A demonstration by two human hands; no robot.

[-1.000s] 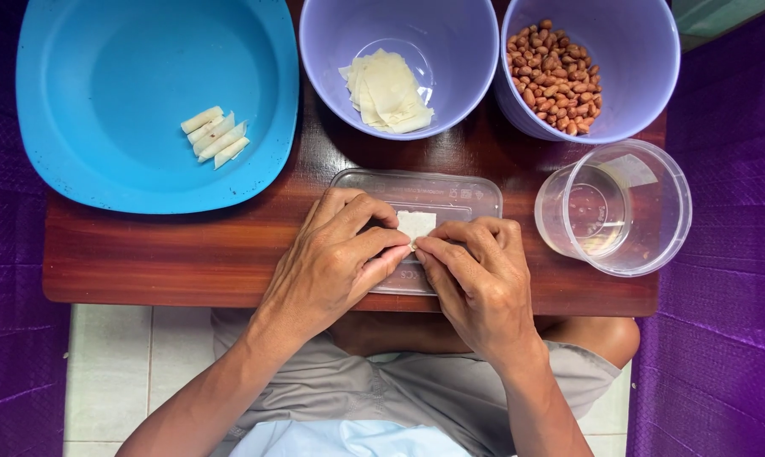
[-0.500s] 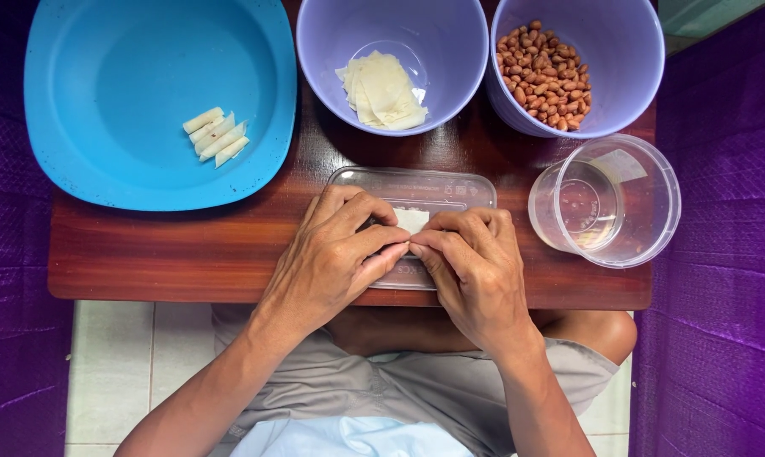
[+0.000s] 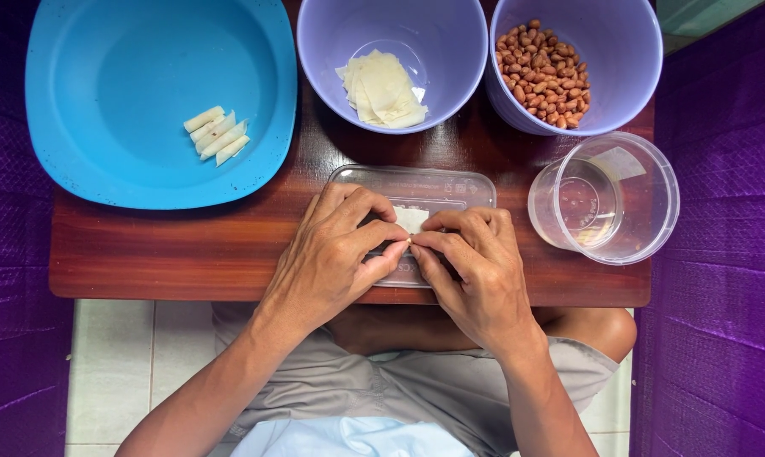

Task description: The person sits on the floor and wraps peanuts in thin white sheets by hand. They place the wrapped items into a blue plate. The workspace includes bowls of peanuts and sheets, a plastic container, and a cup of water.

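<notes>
Overhead view of a small dark red-brown wooden bench (image 3: 187, 254). At centre, the left hand (image 3: 336, 254) and the right hand (image 3: 475, 267) meet fingertip to fingertip over a clear, flat rectangular plastic lid (image 3: 433, 182). Both hands are closed in a pinch on a small pale square of thin dough wrapper (image 3: 412, 220), which lies on the lid between the thumbs and forefingers. Whether a nut already sits inside the fold cannot be told.

At 12 o'clock stands a lilac plastic bowl (image 3: 331, 51) holding a stack of pale wrapper sheets (image 3: 384, 89). At 1 o'clock is a second lilac plastic bowl (image 3: 628, 76) of red-skinned peanuts (image 3: 541, 72). At 3 o'clock, just beside the right hand, is a clear round plastic tub (image 3: 645, 199); what it holds cannot be made out. At 10 o'clock a large blue plastic plate (image 3: 103, 101) carries four short pale finished rolls (image 3: 215, 134).

Risks, as judged: the wrapper looks thin, so a hard pinch may tear it; uneven pressure may leave the roll loose, letting it open. The lid is smooth and may slide on the bench under sideways force. The right elbow swinging out could tip the tub, which overhangs the bench edge.
</notes>
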